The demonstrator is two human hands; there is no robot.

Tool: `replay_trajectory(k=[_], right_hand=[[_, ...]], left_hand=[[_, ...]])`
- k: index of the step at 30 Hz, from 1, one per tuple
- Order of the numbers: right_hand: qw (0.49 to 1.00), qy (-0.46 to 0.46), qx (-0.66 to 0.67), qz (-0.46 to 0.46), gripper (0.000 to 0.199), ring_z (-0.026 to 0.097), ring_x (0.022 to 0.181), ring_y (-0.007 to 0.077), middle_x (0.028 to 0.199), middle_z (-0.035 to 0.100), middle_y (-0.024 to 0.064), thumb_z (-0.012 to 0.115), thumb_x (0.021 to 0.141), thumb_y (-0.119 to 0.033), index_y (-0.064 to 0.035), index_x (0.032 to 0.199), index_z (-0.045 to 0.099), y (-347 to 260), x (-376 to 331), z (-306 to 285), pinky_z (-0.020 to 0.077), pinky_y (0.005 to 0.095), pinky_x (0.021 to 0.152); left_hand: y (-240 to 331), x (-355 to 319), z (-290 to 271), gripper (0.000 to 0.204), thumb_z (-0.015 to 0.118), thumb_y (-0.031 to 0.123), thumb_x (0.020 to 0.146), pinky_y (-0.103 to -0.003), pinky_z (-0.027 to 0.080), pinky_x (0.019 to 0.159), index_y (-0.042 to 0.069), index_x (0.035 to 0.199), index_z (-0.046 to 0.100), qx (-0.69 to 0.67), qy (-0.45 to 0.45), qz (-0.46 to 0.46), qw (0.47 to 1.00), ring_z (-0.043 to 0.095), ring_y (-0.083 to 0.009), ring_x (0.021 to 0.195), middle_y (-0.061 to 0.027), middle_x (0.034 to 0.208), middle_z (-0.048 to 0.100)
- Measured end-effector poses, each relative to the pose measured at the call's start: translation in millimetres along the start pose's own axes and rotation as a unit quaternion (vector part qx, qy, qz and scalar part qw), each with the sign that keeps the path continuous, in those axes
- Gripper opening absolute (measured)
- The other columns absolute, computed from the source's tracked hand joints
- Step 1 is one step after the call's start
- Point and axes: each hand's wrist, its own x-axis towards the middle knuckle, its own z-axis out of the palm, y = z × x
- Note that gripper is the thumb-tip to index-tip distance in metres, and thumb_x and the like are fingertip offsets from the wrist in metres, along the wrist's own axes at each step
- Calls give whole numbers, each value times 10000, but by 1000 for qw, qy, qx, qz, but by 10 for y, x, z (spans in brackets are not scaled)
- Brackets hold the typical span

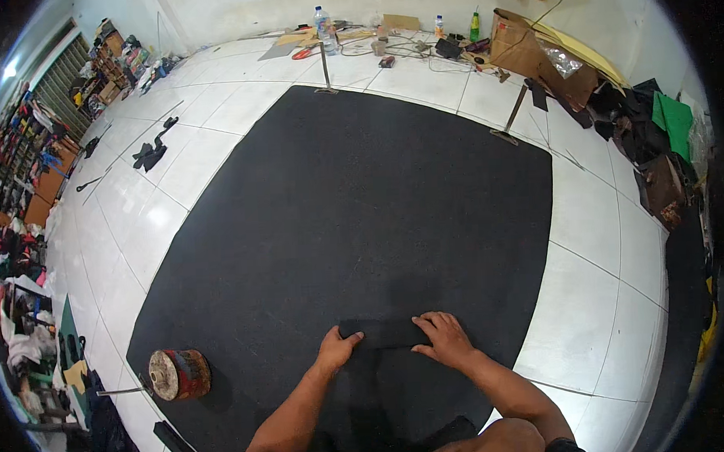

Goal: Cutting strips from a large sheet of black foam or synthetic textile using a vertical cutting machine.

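Observation:
A large black sheet of matting (361,202) lies flat on the floor. Near its front edge, a small black rectangular piece (387,334) rests on it, hard to tell apart from the sheet by colour. My left hand (337,350) grips the left end of this piece, thumb toward the middle. At the right end is my right hand (445,338), its thumb and fingers bent around that side. A rusty, red-labelled round can (180,374) weighs down the sheet's left front corner.
Upright metal bars on flat bases (325,74) stand at the far corners, the right one tilted (513,122). Bottles (321,22), cables and tools line the back wall. A cardboard box (524,45) sits at the back right. Clutter (25,281) is piled along the left side.

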Motion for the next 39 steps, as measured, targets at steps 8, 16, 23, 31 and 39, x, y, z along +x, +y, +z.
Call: replay_trajectory(k=[8, 16, 23, 31, 39], right_hand=[[990, -108, 67, 59, 709, 475, 1306, 347, 1389, 521, 196, 701, 885, -428, -60, 1438, 455, 341, 135, -303, 373, 475, 1061], [915, -194, 267, 231, 502, 652, 1042, 370, 1145, 651, 241, 638, 942, -370, -18, 1277, 516, -508, 361, -1779, 498, 443, 896], [862, -245, 411, 167, 544, 636, 1068, 266, 1221, 636, 189, 693, 918, -336, 14, 1298, 522, -1533, 662, -3184, 502, 369, 882], [789, -316, 495, 181, 618, 626, 1105, 239, 1204, 633, 190, 680, 938, -328, 27, 1389, 453, -3375, 1397, -4115, 506, 359, 927], [885, -353, 196, 230, 629, 643, 1000, 488, 1043, 649, 332, 588, 937, -457, 19, 1318, 435, -4476, 2625, -4465, 503, 509, 852]], left_hand=[[834, -222, -196, 285, 674, 143, 923, -386, 510, 811, 42, 1168, 570, -48, -151, 206, 966, 677, -236, 930, -133, 994, 695], [2410, -488, -1137, 270, 663, 134, 933, -367, 512, 773, 43, 1172, 578, 20, -230, 284, 931, 653, -210, 889, -106, 970, 674], [3465, -1787, -2660, 313, 703, 164, 913, -334, 519, 785, -4, 1159, 608, -152, -201, 75, 965, 633, -157, 894, -74, 1046, 670], [3430, -2756, -3776, 401, 639, 177, 934, -491, 479, 983, 51, 1302, 541, -631, -81, -165, 754, 628, -282, 1079, -106, 1156, 651], [3721, -1957, -4264, 339, 638, 158, 914, -458, 426, 1039, 65, 1230, 560, -690, -6, -297, 660, 575, -296, 1116, -115, 1184, 610]])
